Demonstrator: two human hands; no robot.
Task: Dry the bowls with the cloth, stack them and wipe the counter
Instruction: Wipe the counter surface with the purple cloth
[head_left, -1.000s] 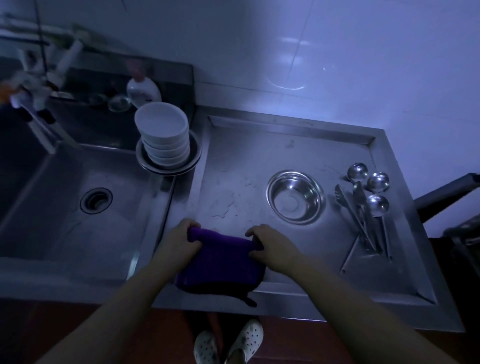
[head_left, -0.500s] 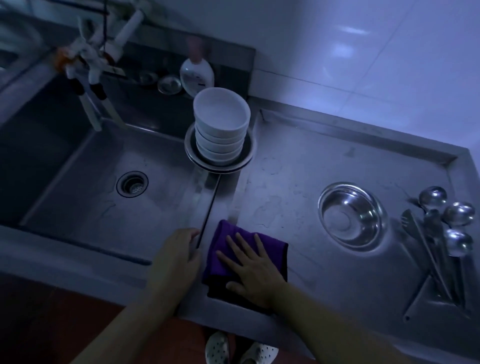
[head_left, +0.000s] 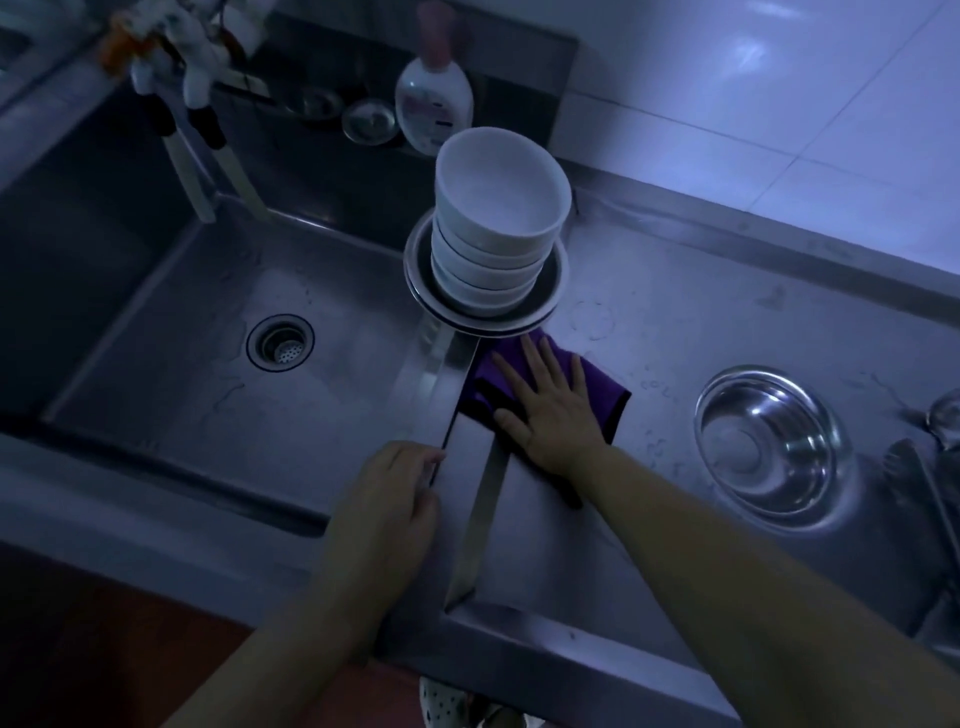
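A stack of white bowls (head_left: 498, 228) stands on a metal plate (head_left: 550, 306) at the corner between the sink and the steel counter (head_left: 701, 291). Just below the plate lies the purple cloth (head_left: 597, 384), flat on the counter. My right hand (head_left: 550, 405) presses on the cloth with its fingers spread straight. My left hand (head_left: 389, 499) rests on the ridge between sink and counter, fingers loosely bent, holding nothing.
A steel bowl (head_left: 774, 447) sits on the counter to the right, with ladles and tongs (head_left: 930, 467) at the right edge. The sink basin (head_left: 218, 364) with its drain (head_left: 280, 343) lies to the left. A soap bottle (head_left: 434, 104) and taps (head_left: 171, 67) stand behind.
My right hand has pushed the cloth away from the front edge up toward the plate of bowls. My left hand let go of the cloth and rests on the sink ridge.
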